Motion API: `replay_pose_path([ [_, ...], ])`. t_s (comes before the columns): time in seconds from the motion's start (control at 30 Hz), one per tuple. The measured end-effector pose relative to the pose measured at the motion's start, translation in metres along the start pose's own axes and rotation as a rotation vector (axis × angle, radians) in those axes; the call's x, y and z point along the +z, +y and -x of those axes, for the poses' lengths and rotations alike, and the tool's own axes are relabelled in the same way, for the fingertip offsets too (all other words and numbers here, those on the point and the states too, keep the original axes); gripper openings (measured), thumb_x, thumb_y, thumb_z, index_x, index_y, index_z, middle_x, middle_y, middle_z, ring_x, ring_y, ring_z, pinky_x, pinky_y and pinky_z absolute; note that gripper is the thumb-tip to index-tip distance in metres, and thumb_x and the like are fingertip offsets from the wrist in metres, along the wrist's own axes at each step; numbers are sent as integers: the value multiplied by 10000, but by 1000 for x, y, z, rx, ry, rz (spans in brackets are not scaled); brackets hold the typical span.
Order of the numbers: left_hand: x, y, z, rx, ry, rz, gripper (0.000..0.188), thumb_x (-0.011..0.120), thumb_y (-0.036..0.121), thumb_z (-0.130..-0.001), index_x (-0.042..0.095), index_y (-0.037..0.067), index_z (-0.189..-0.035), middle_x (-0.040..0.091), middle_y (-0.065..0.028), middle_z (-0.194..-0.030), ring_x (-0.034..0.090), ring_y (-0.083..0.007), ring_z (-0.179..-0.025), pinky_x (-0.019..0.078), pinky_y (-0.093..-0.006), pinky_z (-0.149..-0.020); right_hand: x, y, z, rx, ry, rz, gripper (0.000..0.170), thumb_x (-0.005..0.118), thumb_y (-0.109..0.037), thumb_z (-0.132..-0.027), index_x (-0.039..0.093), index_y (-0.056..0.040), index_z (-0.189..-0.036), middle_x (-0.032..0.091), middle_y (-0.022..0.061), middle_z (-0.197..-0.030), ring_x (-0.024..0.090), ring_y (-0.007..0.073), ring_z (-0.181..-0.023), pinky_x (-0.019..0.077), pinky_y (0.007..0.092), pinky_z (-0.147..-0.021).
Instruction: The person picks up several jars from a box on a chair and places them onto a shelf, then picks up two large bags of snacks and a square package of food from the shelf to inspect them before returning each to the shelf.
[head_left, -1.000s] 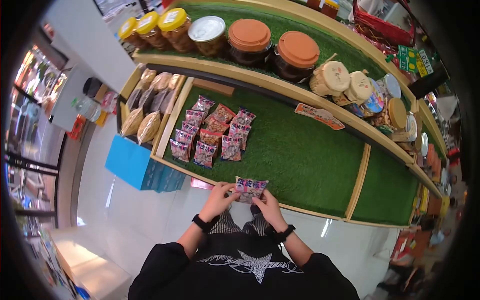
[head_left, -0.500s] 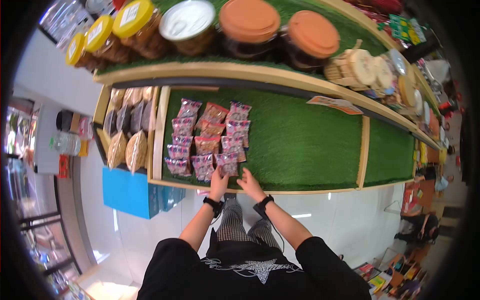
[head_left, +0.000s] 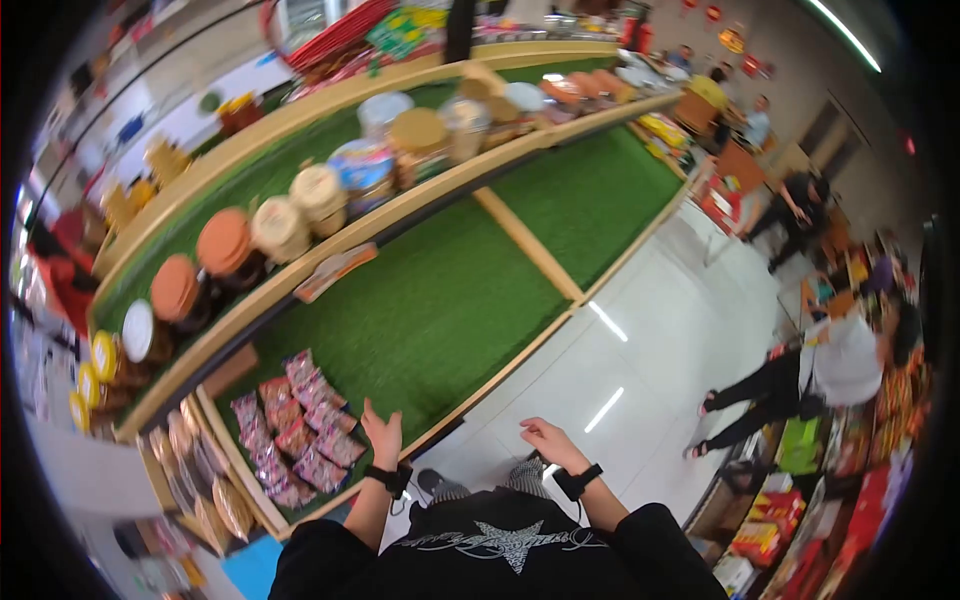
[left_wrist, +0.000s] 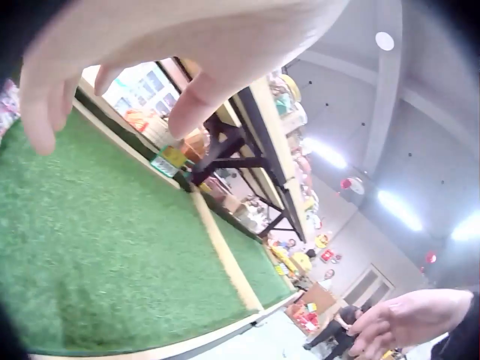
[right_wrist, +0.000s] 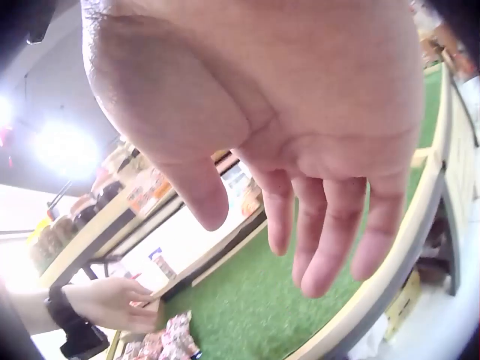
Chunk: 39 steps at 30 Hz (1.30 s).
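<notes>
My left hand [head_left: 383, 436] hovers at the front edge of the green turf shelf [head_left: 440, 290], its fingers straight and holding nothing. Just left of it, small pink snack packets [head_left: 335, 443] lie in rows, with a few orange-red packets [head_left: 280, 402] among them. Out over the floor, apart from the shelf, my right hand [head_left: 556, 444] is empty. In the right wrist view its fingers [right_wrist: 330, 255] hang relaxed with the thumb apart. Both wrists wear black bands.
Jars with orange lids [head_left: 228, 240] and other lids line the raised back shelf. A wooden divider [head_left: 528, 245] splits the turf. Bagged goods [head_left: 232, 508] fill the left end bin. On the right, a person in a white top [head_left: 845, 370] stands near stocked shelves.
A pink packet held in both hands went down onto the front of the packet rows and was let go. Both hands drew back, and the head view swung right.
</notes>
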<state>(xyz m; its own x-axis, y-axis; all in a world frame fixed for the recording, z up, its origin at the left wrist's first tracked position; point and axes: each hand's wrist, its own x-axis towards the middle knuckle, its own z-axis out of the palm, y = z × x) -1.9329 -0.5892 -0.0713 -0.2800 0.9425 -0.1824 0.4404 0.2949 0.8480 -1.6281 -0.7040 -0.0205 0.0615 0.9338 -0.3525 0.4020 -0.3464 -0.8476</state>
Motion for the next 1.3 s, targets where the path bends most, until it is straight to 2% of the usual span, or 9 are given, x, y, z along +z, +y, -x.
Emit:
replay_pose_path([
  [0.17, 67, 71, 37, 84, -177, 71, 785, 651, 188, -719, 248, -22, -1360, 339, -229, -1262, 416, -304, -1085, 352, -378, -954, -78, 21, 57, 66, 253, -28, 344, 573, -252, -845, 558, -11, -1090, 629, 141, -898, 614, 231, -804, 482, 312, -717],
  [0.3, 139, 120, 75, 38, -338, 201, 808, 652, 170, -729, 210, -14, -1380, 306, -226, -1302, 415, -316, -1123, 364, -383, -954, -132, 61, 88, 57, 353, -36, 340, 572, -254, -839, 563, -19, -1084, 636, 143, -888, 618, 245, -802, 482, 321, -716],
  [0.47, 221, 174, 114, 194, -564, 216, 793, 637, 129, -751, 185, -9, -1389, 275, -239, -1329, 412, -326, -1141, 373, -399, -948, -201, 71, 138, 109, 568, 42, 292, 572, -232, -841, 577, -40, -1061, 643, 133, -881, 619, 253, -817, 483, 329, -731],
  [0.67, 274, 254, 154, 364, -754, 120, 812, 643, 137, -763, 156, 19, -1402, 266, -227, -1339, 393, -324, -1147, 397, -394, -914, -252, 89, 169, 184, 921, -209, 228, 577, -174, -843, 598, -27, -1016, 651, 125, -888, 627, 215, -813, 480, 305, -715],
  [0.97, 360, 306, 165, 486, -897, 57, 815, 659, 135, -761, 163, 41, -1400, 285, -199, -1326, 403, -298, -1136, 408, -390, -883, -281, 101, 145, 177, 995, -368, 219, 583, -171, -851, 611, -27, -1013, 656, 113, -906, 627, 193, -840, 478, 284, -733],
  [1.07, 397, 332, 148, 547, -891, 96, 782, 651, 109, -768, 188, 41, -1394, 322, -191, -1318, 427, -282, -1127, 411, -384, -882, -315, 99, 128, 171, 1064, -301, 204, 586, -159, -845, 615, -25, -995, 657, 102, -883, 621, 177, -797, 476, 280, -706],
  [1.13, 416, 358, 133, 582, -1000, 245, 714, 625, 73, -783, 234, 37, -1379, 398, -172, -1281, 471, -261, -1096, 414, -369, -881, -335, 110, 112, 151, 1167, -315, 186, 591, -147, -836, 621, -23, -972, 653, 87, -843, 596, 148, -722, 467, 269, -661],
  [1.17, 420, 378, 130, 600, -1016, 294, 594, 591, 41, -800, 328, 26, -1333, 494, -144, -1199, 508, -225, -1056, 415, -347, -877, -347, 108, 103, 143, 1199, -314, 178, 590, -139, -837, 622, -21, -967, 652, 86, -837, 592, 145, -718, 465, 265, -662],
  [1.3, 447, 438, 105, 694, -1067, 347, 390, 565, 20, -801, 495, 12, -1184, 567, -102, -1085, 537, -192, -999, 426, -315, -843, -400, 85, 65, 106, 1253, -319, 161, 552, -84, -848, 601, 15, -965, 649, 77, -815, 609, 129, -790, 455, 247, -724],
])
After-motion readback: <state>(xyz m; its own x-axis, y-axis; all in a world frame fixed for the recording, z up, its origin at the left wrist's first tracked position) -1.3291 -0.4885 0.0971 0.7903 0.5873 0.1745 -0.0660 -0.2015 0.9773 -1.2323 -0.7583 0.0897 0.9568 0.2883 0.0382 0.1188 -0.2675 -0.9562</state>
